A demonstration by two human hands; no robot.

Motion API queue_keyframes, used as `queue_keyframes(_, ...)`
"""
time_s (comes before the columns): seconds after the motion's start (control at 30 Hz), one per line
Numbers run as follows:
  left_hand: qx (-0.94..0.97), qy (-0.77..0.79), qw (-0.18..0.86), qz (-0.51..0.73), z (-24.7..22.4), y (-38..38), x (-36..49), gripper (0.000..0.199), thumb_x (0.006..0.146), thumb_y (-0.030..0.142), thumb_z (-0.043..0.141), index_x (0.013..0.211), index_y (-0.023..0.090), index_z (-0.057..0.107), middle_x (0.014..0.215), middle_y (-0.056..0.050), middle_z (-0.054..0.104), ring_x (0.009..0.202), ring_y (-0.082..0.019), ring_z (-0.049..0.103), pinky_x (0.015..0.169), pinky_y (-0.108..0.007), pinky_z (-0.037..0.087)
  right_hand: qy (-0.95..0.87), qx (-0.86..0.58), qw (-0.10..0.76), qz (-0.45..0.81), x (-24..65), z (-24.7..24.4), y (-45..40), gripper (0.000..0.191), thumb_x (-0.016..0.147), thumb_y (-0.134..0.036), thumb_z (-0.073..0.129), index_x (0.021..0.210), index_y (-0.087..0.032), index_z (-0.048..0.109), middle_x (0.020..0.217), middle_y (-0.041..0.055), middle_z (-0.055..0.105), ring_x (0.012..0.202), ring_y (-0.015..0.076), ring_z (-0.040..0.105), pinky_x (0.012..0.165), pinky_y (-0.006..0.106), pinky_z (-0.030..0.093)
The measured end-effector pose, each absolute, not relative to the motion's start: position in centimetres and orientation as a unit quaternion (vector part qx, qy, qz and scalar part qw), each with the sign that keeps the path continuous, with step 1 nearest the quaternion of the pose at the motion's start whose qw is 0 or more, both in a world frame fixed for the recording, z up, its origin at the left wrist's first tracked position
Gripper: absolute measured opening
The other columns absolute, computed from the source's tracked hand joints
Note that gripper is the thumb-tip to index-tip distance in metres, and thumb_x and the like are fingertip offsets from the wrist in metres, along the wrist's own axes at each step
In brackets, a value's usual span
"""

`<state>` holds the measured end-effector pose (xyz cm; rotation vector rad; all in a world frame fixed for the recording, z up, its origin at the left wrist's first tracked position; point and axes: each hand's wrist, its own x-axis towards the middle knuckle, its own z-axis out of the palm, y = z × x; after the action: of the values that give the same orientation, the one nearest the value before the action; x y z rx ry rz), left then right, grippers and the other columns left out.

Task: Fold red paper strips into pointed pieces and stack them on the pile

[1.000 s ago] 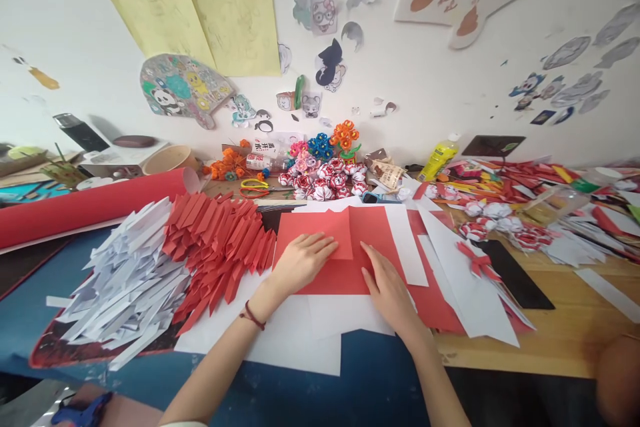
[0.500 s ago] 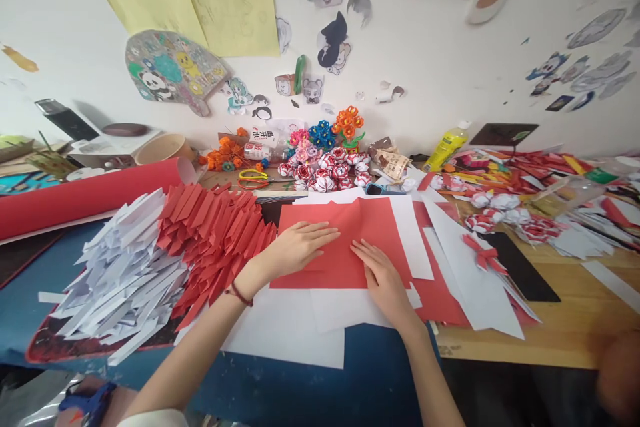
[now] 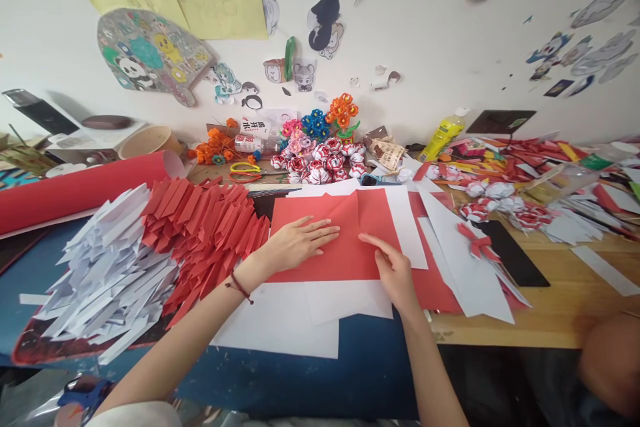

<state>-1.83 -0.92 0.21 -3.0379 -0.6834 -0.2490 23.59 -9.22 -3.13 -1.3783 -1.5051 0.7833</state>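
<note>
A red sheet of paper [image 3: 320,263] with a raised crease near its top lies over white sheets [image 3: 280,323]. My left hand [image 3: 297,243] rests flat on its left half, fingers spread and pointing right. At the sheet's right side is my right hand [image 3: 393,267], its index finger stretched out to touch the paper and the other fingers partly curled, holding nothing visible. Left of the sheet are piles of folded red strips [image 3: 205,233] and folded white strips [image 3: 115,273].
A red paper roll [image 3: 85,190] lies at the left. Behind the sheet are paper flowers [image 3: 325,161], yellow-handled scissors [image 3: 245,171] and a yellow bottle [image 3: 445,135]. Paper pieces [image 3: 465,260] and a black strip [image 3: 517,257] lie right. Part of a person [image 3: 613,363] shows at the lower right.
My right hand has turned on its side, its fingers now mostly curled with the index extended. My left hand stays flat on the sheet. The whole view has shifted slightly.
</note>
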Motion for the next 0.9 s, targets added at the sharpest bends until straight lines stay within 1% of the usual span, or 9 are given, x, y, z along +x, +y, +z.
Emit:
queue_keyframes(0.13, -0.973, -0.215, -0.004, -0.080, 0.00, -1.04, -1.60, 0.056, 0.098, 0.035, 0.040, 0.150, 0.029, 0.021, 0.150, -0.002, 0.039, 0.143, -0.016, 0.027, 0.118, -0.037, 0.014, -0.594, -0.542, 0.464, 0.372, 24.48, -2.74, -9.03, 0.033, 0.094, -0.030, 0.044, 0.119, -0.026, 0.065, 0.128, 0.0046, 0.062, 0.127, 0.0240, 0.050, 0.110, 0.048, 0.036)
queue_keyframes(0.3, -0.975, -0.211, -0.009, -0.077, 0.00, -1.06, -1.46, 0.057, 0.098, 0.034, 0.040, 0.151, 0.027, 0.018, 0.150, -0.002, 0.039, 0.143, -0.017, 0.027, 0.118, -0.039, 0.013, -0.643, -0.533, 0.435, 0.336, 24.44, -2.65, -8.94, 0.028, 0.090, -0.028, 0.053, 0.114, -0.028, 0.068, 0.129, 0.0032, 0.061, 0.127, 0.0242, 0.049, 0.110, 0.047, 0.036)
queue_keyframes(0.63, -0.973, -0.218, -0.021, -0.073, -0.21, -0.88, -1.38, 0.055, 0.098, 0.035, 0.040, 0.150, 0.029, 0.023, 0.150, -0.002, 0.039, 0.143, -0.016, 0.027, 0.119, -0.037, 0.012, -0.663, -0.535, 0.421, 0.312, 24.28, -2.57, -9.01, 0.028, 0.090, -0.026, 0.051, 0.113, -0.029, 0.068, 0.127, 0.0035, 0.062, 0.126, 0.0256, 0.050, 0.108, 0.050, 0.037)
queue_keyframes(0.9, -0.975, -0.213, -0.031, -0.055, -0.10, -0.87, -1.39, 0.055, 0.100, 0.034, 0.036, 0.151, 0.027, 0.019, 0.152, -0.001, 0.035, 0.144, -0.018, 0.023, 0.119, -0.039, 0.008, -0.667, -0.537, 0.413, 0.310, 24.25, -2.47, -9.00, 0.028, 0.090, -0.024, 0.052, 0.112, -0.029, 0.069, 0.126, 0.0024, 0.063, 0.127, 0.0244, 0.050, 0.109, 0.047, 0.036)
